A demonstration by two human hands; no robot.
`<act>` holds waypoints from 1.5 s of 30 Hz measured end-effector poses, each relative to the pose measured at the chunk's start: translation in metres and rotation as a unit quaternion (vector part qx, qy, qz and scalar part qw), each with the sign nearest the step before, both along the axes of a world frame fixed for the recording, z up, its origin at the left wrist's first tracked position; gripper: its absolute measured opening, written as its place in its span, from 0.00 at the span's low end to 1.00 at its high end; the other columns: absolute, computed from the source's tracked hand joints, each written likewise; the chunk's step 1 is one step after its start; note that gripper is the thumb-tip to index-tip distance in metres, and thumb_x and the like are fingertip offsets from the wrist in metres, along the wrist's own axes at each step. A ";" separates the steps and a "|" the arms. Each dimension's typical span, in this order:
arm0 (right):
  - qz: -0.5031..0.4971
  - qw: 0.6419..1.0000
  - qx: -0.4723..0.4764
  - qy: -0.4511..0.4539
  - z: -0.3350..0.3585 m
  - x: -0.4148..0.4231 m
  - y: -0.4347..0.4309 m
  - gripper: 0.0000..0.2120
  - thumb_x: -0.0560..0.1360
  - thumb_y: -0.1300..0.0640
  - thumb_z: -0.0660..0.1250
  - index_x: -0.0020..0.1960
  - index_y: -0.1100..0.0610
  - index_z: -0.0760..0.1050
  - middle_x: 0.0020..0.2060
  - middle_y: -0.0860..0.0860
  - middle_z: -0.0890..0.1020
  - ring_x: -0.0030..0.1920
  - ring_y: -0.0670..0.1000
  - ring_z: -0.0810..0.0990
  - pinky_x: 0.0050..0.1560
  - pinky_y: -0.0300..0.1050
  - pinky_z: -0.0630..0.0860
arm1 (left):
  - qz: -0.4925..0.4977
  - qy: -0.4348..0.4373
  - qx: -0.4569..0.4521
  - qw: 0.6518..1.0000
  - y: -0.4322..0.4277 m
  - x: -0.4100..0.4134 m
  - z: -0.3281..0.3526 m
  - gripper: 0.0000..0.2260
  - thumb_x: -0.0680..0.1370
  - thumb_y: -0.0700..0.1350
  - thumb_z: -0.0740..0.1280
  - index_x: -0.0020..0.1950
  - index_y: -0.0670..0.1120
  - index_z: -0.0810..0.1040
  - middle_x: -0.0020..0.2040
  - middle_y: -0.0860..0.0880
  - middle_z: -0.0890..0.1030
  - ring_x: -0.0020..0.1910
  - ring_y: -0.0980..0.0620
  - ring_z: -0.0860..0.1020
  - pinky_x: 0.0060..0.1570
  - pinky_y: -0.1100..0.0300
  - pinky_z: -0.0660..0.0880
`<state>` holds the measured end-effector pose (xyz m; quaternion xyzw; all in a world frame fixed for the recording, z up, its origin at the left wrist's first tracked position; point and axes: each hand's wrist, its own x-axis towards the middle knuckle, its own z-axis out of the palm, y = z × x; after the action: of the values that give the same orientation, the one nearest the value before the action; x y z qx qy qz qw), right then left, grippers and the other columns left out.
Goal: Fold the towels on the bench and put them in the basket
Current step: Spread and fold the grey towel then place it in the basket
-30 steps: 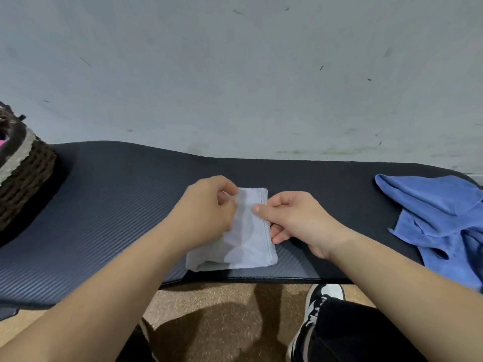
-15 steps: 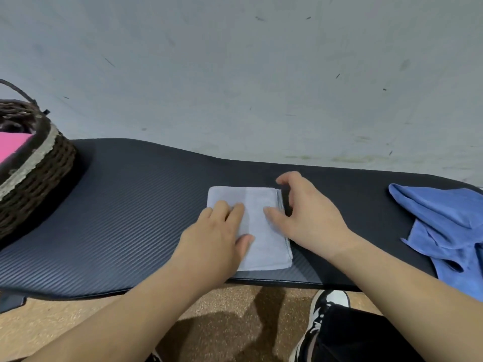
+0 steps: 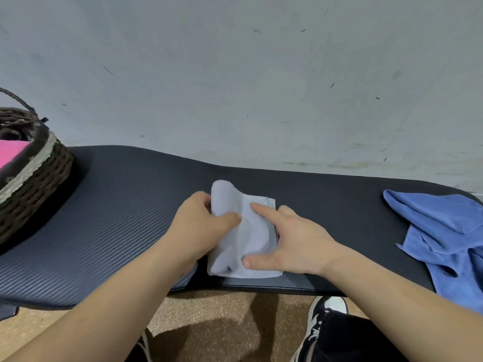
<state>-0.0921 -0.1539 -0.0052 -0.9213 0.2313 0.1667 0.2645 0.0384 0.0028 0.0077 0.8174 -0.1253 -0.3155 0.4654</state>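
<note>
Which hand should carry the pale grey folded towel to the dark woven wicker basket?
Left. The left hand grips the raised left edge of the pale grey folded towel, and the dark woven wicker basket sits to that side; the right hand only presses down.

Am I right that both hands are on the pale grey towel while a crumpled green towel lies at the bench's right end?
Not quite: in the head view the crumpled towel is blue, not green. The rest, including the pale grey towel, is right.
</note>
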 end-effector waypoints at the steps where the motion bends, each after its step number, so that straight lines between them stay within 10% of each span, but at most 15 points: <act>1: 0.001 1.000 -0.008 -0.001 -0.001 0.000 0.002 0.54 0.61 0.22 0.69 0.80 0.31 0.48 0.56 0.41 0.69 0.58 0.47 0.75 0.60 0.50 0.76 | -0.006 -0.046 0.011 0.999 -0.004 -0.003 0.002 0.17 0.74 0.50 0.76 0.58 0.50 0.75 0.51 0.53 0.81 0.47 0.56 0.81 0.40 0.59 0.79; 6: -0.013 0.993 0.111 -0.049 -0.001 -0.002 -0.007 0.29 0.63 0.35 0.77 0.59 0.22 0.67 0.50 0.40 0.78 0.53 0.43 0.79 0.55 0.46 0.78 | -0.074 -0.199 0.051 0.976 -0.033 -0.029 0.008 0.23 0.73 0.58 0.74 0.62 0.55 0.68 0.51 0.58 0.77 0.48 0.56 0.78 0.47 0.55 0.77; 11: -0.134 0.931 0.329 -0.085 0.001 -0.015 -0.042 0.18 0.76 0.66 0.71 0.59 0.47 0.80 0.41 0.50 0.85 0.42 0.48 0.83 0.45 0.43 0.79 | -0.164 -0.228 0.113 0.953 -0.051 -0.056 0.004 0.16 0.82 0.50 0.64 0.68 0.46 0.72 0.58 0.50 0.76 0.54 0.49 0.77 0.56 0.52 0.77; 17: -0.234 0.906 0.339 -0.096 -0.005 -0.011 -0.044 0.12 0.80 0.48 0.71 0.57 0.56 0.82 0.45 0.56 0.88 0.42 0.50 0.86 0.47 0.46 0.83 | -0.222 -0.258 0.111 0.934 -0.038 -0.046 -0.003 0.05 0.78 0.43 0.66 0.53 0.46 0.73 0.53 0.49 0.73 0.43 0.52 0.74 0.46 0.55 0.76; 24: -0.253 0.919 0.276 -0.127 -0.003 -0.002 -0.024 0.17 0.81 0.48 0.69 0.44 0.61 0.84 0.37 0.54 0.87 0.35 0.51 0.85 0.44 0.50 0.86 | -0.125 -0.105 0.118 0.980 -0.028 -0.026 -0.015 0.44 0.68 0.62 0.78 0.78 0.48 0.62 0.68 0.50 0.74 0.62 0.49 0.78 0.61 0.49 0.78; 29: -0.258 0.887 0.368 -0.108 0.003 0.003 -0.012 0.21 0.84 0.47 0.65 0.53 0.67 0.83 0.46 0.62 0.88 0.45 0.61 0.88 0.52 0.56 0.86 | -0.049 0.049 0.000 0.998 -0.020 -0.021 -0.006 0.20 0.71 0.49 0.80 0.59 0.49 0.78 0.53 0.53 0.85 0.49 0.56 0.84 0.47 0.56 0.84; 34: -0.237 0.820 0.514 -0.086 0.022 0.008 0.011 0.25 0.81 0.40 0.66 0.63 0.61 0.82 0.56 0.60 0.86 0.57 0.58 0.86 0.62 0.59 0.81 | -0.012 0.108 -0.070 0.992 0.009 -0.002 0.019 0.19 0.71 0.45 0.79 0.59 0.48 0.78 0.53 0.49 0.86 0.50 0.50 0.87 0.51 0.49 0.85; 39: -0.158 0.835 0.523 -0.063 0.035 0.013 0.056 0.27 0.72 0.43 0.74 0.62 0.61 0.81 0.56 0.58 0.87 0.60 0.59 0.85 0.68 0.60 0.77 | 0.027 0.102 -0.113 0.988 0.053 0.009 0.037 0.19 0.71 0.45 0.81 0.59 0.46 0.81 0.52 0.47 0.88 0.50 0.47 0.87 0.50 0.49 0.84; 45: -0.229 0.838 0.477 -0.133 0.053 0.046 0.113 0.27 0.66 0.44 0.80 0.55 0.60 0.77 0.48 0.59 0.88 0.48 0.57 0.88 0.48 0.51 0.83 | 0.047 0.084 -0.134 0.986 0.110 0.016 0.058 0.15 0.75 0.50 0.77 0.60 0.49 0.81 0.53 0.51 0.88 0.49 0.53 0.87 0.50 0.54 0.84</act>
<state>-0.0460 -0.0405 0.0476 -0.6148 0.2898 0.0666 0.7304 0.0543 0.1130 0.0655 0.7235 -0.0878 -0.3410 0.5937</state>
